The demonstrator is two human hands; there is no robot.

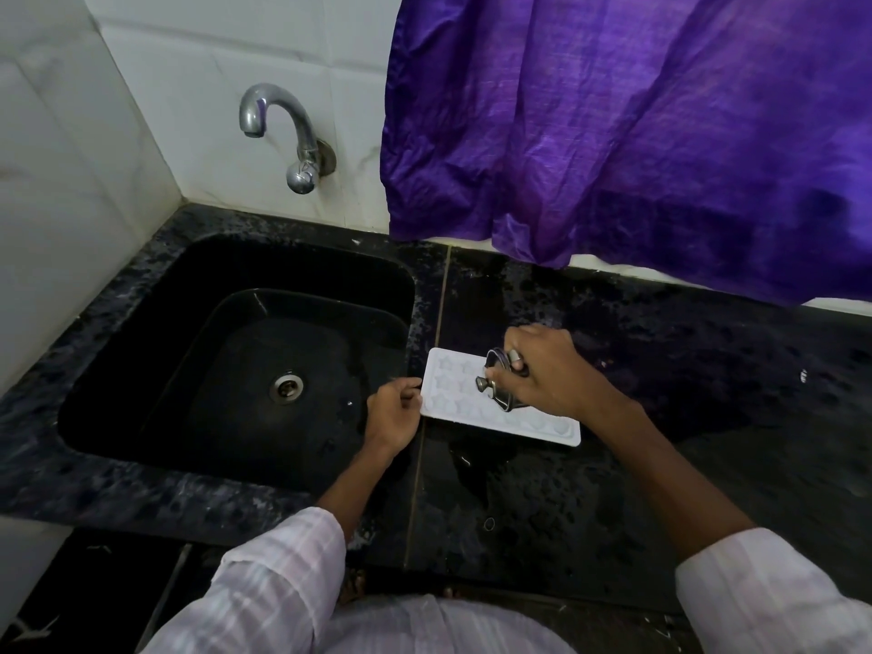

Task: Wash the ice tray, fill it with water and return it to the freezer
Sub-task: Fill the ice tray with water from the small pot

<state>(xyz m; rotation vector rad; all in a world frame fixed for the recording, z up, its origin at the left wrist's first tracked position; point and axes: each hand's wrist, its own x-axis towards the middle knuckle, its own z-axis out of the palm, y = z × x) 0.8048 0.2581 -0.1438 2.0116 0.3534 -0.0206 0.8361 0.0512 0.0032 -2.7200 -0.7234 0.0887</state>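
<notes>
A single head-worn wide-angle camera looks steeply down from close above the bench (660,464), facing the tiled back wall (198,87), the sink (141,370) at the bench's left end.

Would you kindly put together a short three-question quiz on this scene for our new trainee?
1. True or false: the white ice tray lies inside the sink.
2. Which hand tilts the small steel vessel over the tray?
3. The left hand steadies the tray's: A) near-sink end B) far end

Key
1. False; it lies on the wet black countertop, beside the sink.
2. The right hand.
3. A
</notes>
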